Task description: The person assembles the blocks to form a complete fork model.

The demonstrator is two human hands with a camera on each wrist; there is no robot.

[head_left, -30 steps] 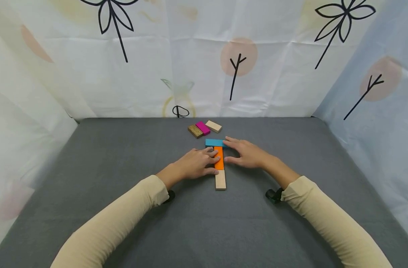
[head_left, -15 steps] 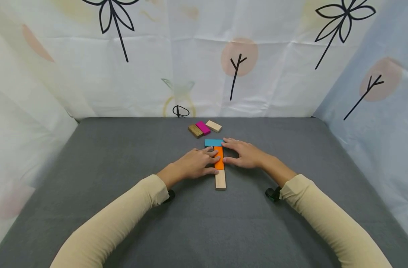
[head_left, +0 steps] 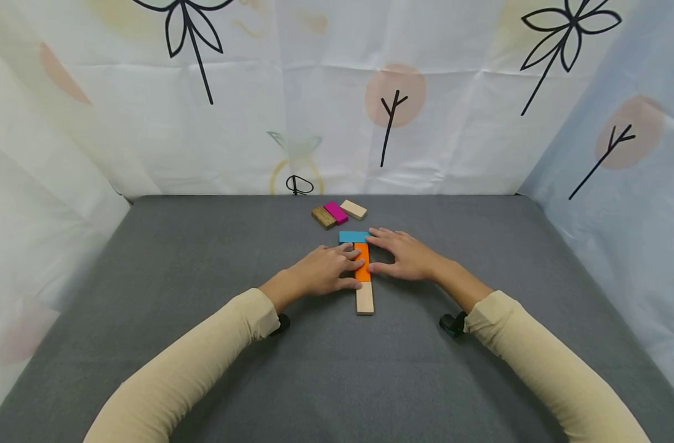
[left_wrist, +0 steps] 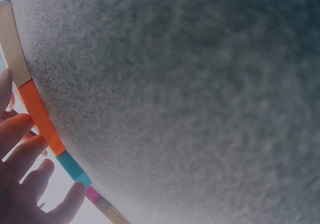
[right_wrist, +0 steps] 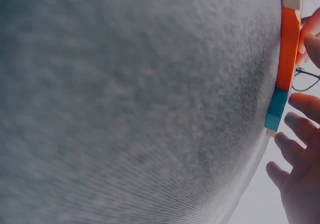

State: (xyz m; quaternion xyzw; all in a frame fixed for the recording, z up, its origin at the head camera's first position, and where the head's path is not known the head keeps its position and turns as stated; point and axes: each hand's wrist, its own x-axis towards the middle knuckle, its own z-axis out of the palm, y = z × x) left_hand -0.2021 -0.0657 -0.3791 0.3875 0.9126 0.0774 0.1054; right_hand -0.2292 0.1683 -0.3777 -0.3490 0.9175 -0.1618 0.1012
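Observation:
An orange block (head_left: 363, 274) lies in line with a bare wooden block (head_left: 364, 299), end to end. Across its far end lies a blue block (head_left: 351, 237), making a T shape. My left hand (head_left: 324, 271) rests its spread fingers on the orange block from the left, the thumb near the joint with the wooden one. At the right, fingertips of my right hand (head_left: 407, 253) touch the blue block's right end, partly hiding it, and the thumb is at the orange block's right side. The left wrist view shows the orange block (left_wrist: 43, 120) beside the left fingers.
Just beyond the T, a brown block (head_left: 323, 217), a magenta block (head_left: 336, 212) and another bare wooden block (head_left: 354, 210) lie close together. The grey cloth-covered table (head_left: 337, 381) ends at a patterned white curtain (head_left: 325, 92) behind and at both sides.
My right hand has shifted slightly left, and the blue block appears to have slid a little left with it. The left hand has stayed in place.

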